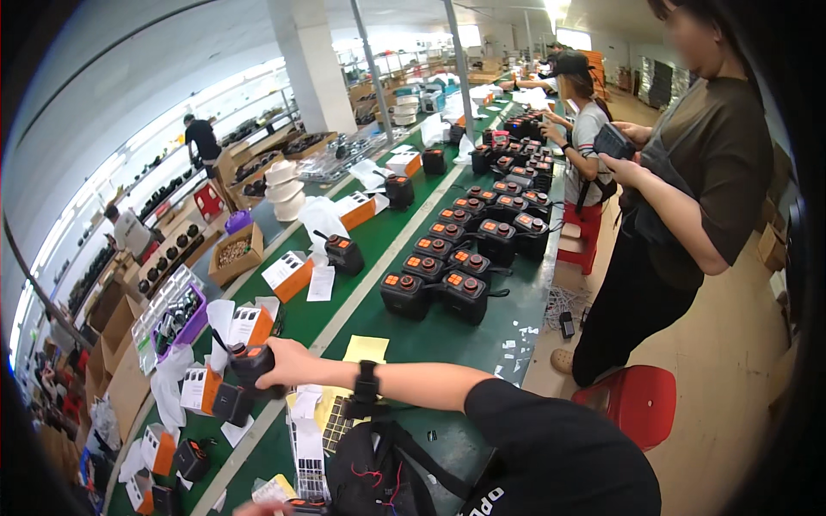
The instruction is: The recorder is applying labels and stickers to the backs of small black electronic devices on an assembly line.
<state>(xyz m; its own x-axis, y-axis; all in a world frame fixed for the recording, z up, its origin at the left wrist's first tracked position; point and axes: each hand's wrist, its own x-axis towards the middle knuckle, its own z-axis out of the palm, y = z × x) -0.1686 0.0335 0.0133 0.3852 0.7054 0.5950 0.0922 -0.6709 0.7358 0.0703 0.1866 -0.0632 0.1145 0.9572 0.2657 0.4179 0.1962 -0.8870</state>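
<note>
While the right hand (pixel 280 361) reaches across, fingers clamped on a black device (pixel 250 365) above the green bench (pixel 404 344), left hand (pixel 258 508) barely shows; grip unclear.

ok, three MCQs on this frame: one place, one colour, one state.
1. Where is the red stool?
A on the table
B on the floor right of the table
C under the shelves

2. What colour is the table top?
A green
B white
C blue

3. What is the right hand doing?
A empty
B flat on the table
C gripping a black device

Answers: B, it stands on the floor by the table edge; A, a green surface shows; C, the hand is closed around the device.
</note>
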